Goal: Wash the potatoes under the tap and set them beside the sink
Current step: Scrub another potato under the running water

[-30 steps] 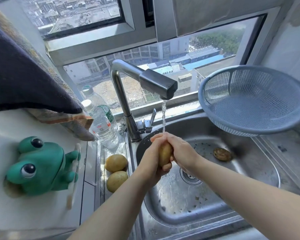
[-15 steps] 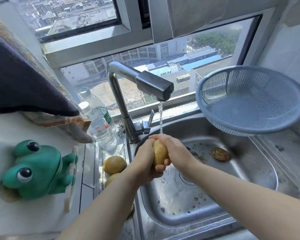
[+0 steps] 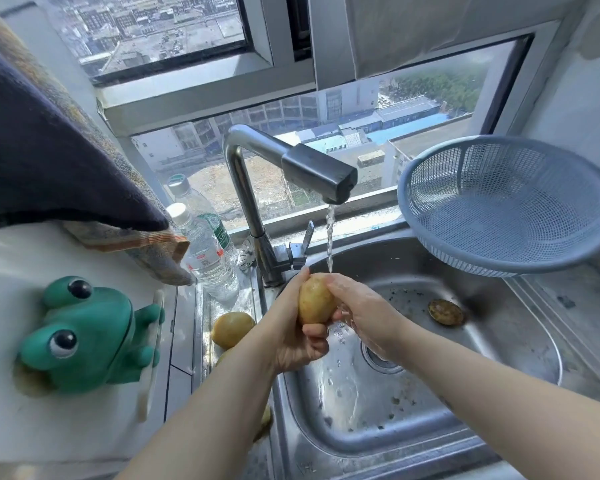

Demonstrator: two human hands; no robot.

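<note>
Since half a second ago the right hand has slid off the yellow oval potato, baring more skin. It cups the right side while the left hand grips the lower left, at frame centre under the steel tap, over the stainless sink. A second yellow potato lies left of the sink.

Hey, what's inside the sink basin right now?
A round brownish object, dirt specks and running water lie in the sink. The right hand covers part of the drain.
</note>
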